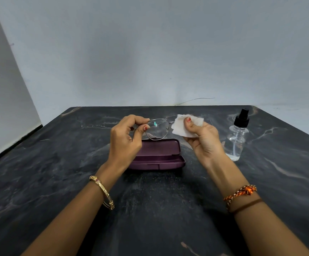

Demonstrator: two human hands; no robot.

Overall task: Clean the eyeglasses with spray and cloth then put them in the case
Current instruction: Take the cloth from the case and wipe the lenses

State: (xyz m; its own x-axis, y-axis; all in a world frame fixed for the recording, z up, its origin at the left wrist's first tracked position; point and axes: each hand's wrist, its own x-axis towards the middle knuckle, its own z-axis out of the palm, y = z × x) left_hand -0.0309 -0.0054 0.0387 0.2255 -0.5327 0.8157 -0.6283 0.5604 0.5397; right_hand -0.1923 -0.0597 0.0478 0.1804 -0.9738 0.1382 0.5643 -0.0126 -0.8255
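On the dark marbled table (pixel 57 182) there was one of each thing: one pair of eyeglasses (pixel 157 129), one cloth (pixel 184 126), one case (pixel 159 156) and one spray bottle (pixel 236 137). Two hands were at work, both yours.

Your left hand (pixel 126 143) was raised above the left end of the case. Its fingers were curled in, and the thumb and forefinger were pinched on the left edge of the thin metal frame, so the eyeglasses hung in the air above the far side of the case, not touching it. One lens showed clearly, with a small teal glint on it; the other end of the frame ran under the cloth.

Your right hand (pixel 203 141) was just right of the eyeglasses, palm turned toward you. Its thumb pressed the small white cloth against the fingers behind it, which were mostly hidden. The cloth covered the right end of the frame; whether a lens was pinched inside it could not be told.

The purple case lay open on the table between your two wrists, lid tilted back on the far side, the tray nearer you. The clear bottle with its black spray head stood upright to the right of your right hand, near it but apart.

You wore a gold bangle (pixel 103 193) on the left wrist and an orange braided thread (pixel 242 193) with a brown band (pixel 248 205) on the right.
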